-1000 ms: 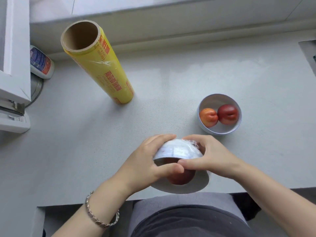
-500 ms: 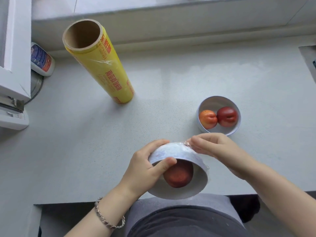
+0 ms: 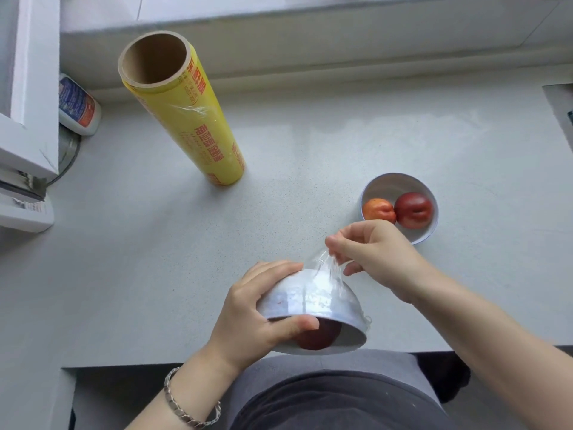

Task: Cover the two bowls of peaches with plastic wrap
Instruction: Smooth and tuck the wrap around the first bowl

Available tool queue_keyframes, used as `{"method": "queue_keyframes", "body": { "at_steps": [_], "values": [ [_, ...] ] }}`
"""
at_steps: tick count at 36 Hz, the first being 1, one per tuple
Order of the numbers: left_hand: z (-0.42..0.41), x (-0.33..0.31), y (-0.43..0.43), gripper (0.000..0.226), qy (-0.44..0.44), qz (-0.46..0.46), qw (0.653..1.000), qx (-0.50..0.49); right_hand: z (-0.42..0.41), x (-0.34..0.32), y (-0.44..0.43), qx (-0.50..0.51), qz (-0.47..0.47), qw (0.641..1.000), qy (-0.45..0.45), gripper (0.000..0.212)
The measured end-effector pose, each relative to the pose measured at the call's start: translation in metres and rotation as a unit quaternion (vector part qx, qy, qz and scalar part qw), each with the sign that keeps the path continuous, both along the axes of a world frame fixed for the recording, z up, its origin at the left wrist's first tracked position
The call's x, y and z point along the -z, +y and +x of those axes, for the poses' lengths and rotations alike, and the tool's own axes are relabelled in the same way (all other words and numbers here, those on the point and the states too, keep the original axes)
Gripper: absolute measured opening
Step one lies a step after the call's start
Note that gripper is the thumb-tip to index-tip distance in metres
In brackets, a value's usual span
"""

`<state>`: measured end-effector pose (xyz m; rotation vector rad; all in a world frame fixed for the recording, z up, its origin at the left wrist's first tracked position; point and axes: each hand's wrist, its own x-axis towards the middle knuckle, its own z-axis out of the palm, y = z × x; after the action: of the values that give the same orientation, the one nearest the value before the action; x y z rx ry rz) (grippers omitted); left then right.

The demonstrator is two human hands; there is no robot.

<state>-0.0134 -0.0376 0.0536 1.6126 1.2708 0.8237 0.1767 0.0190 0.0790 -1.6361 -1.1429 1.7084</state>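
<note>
My left hand (image 3: 251,318) grips a white bowl (image 3: 313,301) tipped on its side, mouth toward me, above the counter's front edge. A dark red peach (image 3: 319,336) shows inside it behind the film. My right hand (image 3: 375,254) pinches a flap of clear plastic wrap (image 3: 322,263) at the bowl's base and holds it stretched up from the bowl. A second white bowl (image 3: 400,184) stands upright and uncovered to the right, holding an orange peach (image 3: 379,210) and a red peach (image 3: 413,210). The yellow roll of plastic wrap (image 3: 186,119) stands on end at the back left.
The grey counter (image 3: 310,156) ends in a front edge just under the held bowl. A white bottle with a blue and red label (image 3: 77,105) lies at the far left beside a white window frame (image 3: 24,88). A raised sill runs along the back.
My right hand left the bowl's side and pulled a flap of wrap up off its base. The bowl tilted further on its side in my left hand.
</note>
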Motion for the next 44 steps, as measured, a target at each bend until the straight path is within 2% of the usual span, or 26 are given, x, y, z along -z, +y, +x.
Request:
{"method": "queue_keyframes", "body": {
  "at_steps": [8, 14, 16, 20, 21, 24, 26, 29, 31, 38, 44],
  "values": [
    [-0.003, 0.002, -0.001, 0.065, -0.057, 0.052, 0.997, 0.002, -0.008, 0.014, -0.009, -0.046, -0.038, 0.998, -0.035, 0.02],
    [0.001, 0.003, -0.005, 0.066, -0.067, 0.081, 0.994, 0.031, 0.009, 0.008, -0.009, -0.071, -0.142, 0.986, 0.06, 0.014],
    [0.002, 0.004, -0.006, 0.067, -0.069, 0.086, 0.993, 0.035, 0.017, 0.008, -0.008, -0.076, -0.147, 0.985, 0.049, 0.014],
    [-0.003, 0.004, -0.007, 0.066, -0.073, 0.086, 0.993, 0.016, 0.033, 0.014, -0.009, -0.06, -0.043, 0.991, -0.114, 0.017],
    [-0.005, 0.004, -0.007, 0.065, -0.074, 0.082, 0.994, 0.01, 0.034, 0.014, -0.01, -0.037, -0.008, 0.991, -0.131, 0.019],
    [-0.01, 0.005, -0.006, 0.064, -0.064, 0.078, 0.995, -0.003, 0.031, -0.004, -0.016, 0.019, 0.093, 0.994, -0.061, 0.017],
    [-0.011, 0.005, -0.005, 0.065, -0.058, 0.07, 0.996, -0.005, 0.026, -0.021, -0.025, -0.041, 0.158, 0.987, -0.004, 0.01],
    [-0.011, 0.004, -0.003, 0.066, -0.051, 0.072, 0.996, -0.002, 0.015, -0.029, -0.037, -0.211, 0.195, 0.957, -0.022, 0.047],
    [-0.01, 0.003, -0.002, 0.065, -0.051, 0.078, 0.996, 0.001, 0.009, -0.024, -0.041, -0.257, 0.218, 0.941, -0.046, 0.059],
    [-0.012, 0.003, 0.003, 0.062, -0.039, 0.097, 0.994, 0.015, -0.001, -0.018, -0.038, -0.29, 0.178, 0.939, -0.058, 0.064],
    [-0.012, 0.002, 0.004, 0.06, -0.027, 0.104, 0.994, 0.02, -0.003, -0.009, -0.038, -0.291, 0.075, 0.951, -0.066, 0.074]
  ]
}}
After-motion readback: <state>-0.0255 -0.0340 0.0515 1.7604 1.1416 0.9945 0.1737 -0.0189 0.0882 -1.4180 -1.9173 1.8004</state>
